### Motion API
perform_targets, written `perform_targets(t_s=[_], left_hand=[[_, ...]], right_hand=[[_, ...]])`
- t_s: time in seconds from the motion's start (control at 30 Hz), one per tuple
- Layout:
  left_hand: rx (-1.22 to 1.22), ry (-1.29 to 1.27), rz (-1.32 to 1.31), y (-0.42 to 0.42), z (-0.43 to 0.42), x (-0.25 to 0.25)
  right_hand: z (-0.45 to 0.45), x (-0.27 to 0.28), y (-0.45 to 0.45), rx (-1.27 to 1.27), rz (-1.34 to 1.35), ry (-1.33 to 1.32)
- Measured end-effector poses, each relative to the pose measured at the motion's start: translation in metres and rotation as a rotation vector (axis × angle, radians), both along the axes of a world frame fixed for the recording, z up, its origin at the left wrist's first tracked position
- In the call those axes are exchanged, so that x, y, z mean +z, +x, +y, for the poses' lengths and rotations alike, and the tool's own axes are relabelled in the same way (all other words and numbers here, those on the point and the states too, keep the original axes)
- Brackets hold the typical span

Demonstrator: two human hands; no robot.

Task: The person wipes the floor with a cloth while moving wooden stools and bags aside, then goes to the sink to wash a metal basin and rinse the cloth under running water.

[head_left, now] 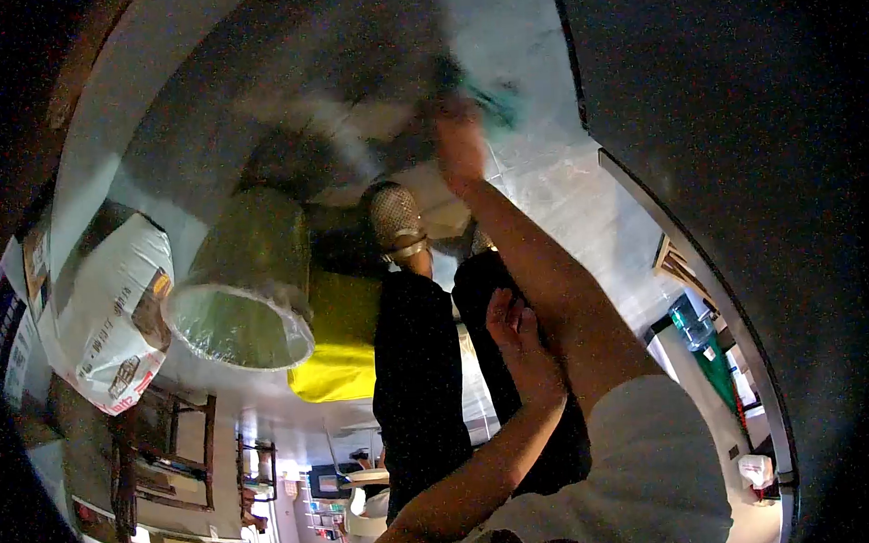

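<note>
Standing at nine o'clock: bin [261, 241], with clear liner [190, 333] over its mouth. Placed at four, by right forearm [539, 253]: left hand [515, 326], loosely curled, apparently empty. Extended to twelve: right hand [461, 148], blurred, grip impossible to tell. Touching or just beside it, toward one: green thing [498, 104], blurred, probably light, soft; best grasped mid-body.

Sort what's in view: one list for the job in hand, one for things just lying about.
Job in hand, it seems:
- green thing, too blurred to name, at the right hand

Just lying about, probably:
- white printed sack
- plastic-lined bin, untouched, though it might serve the job
- yellow item beside the bin
- water bottle
</note>
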State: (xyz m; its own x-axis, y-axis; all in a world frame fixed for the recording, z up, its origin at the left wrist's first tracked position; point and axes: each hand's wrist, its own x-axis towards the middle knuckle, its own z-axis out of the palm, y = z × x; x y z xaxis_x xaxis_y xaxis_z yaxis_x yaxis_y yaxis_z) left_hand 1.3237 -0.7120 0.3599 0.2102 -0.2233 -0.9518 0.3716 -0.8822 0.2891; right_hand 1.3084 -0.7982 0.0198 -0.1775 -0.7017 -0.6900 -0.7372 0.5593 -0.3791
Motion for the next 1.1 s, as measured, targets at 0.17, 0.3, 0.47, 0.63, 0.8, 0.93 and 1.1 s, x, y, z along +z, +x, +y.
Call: perform_targets(t_s=[0.17, 0.3, 0.47, 0.63, 0.8, 0.93, 1.1], left_hand=[[0.151, -0.073, -0.023, 0.001, 0.003, -0.011], [0.172, 0.084, 0.071, 0.007, -0.015, -0.003], [0.324, 0.026, 0.097, -0.006, -0.025, 0.008], [0.275, -0.045, 0.087, -0.015, -0.035, 0.006], [0.122, -0.022, -0.002, -0.013, -0.024, 0.005], [0.171, 0.081, -0.004, -0.006, -0.028, 0.004], [0.278, -0.046, 0.016, -0.004, -0.024, 0.0]], right_hand=[[-0.167, -0.018, 0.049, 0.753, 0.006, -0.834], [-0.242, -0.023, -0.06, 0.57, 0.035, -0.354], [-0.095, -0.027, -0.125, 0.207, 0.682, -0.59], [0.094, -0.027, -0.104, -0.09, 0.567, -0.432], [-0.081, 0.023, -0.048, -0.112, 0.198, 0.054], [-0.122, -0.034, -0.004, 1.004, 0.704, -0.585], [-0.05, 0.023, -0.027, 0.954, 0.072, -0.633]])
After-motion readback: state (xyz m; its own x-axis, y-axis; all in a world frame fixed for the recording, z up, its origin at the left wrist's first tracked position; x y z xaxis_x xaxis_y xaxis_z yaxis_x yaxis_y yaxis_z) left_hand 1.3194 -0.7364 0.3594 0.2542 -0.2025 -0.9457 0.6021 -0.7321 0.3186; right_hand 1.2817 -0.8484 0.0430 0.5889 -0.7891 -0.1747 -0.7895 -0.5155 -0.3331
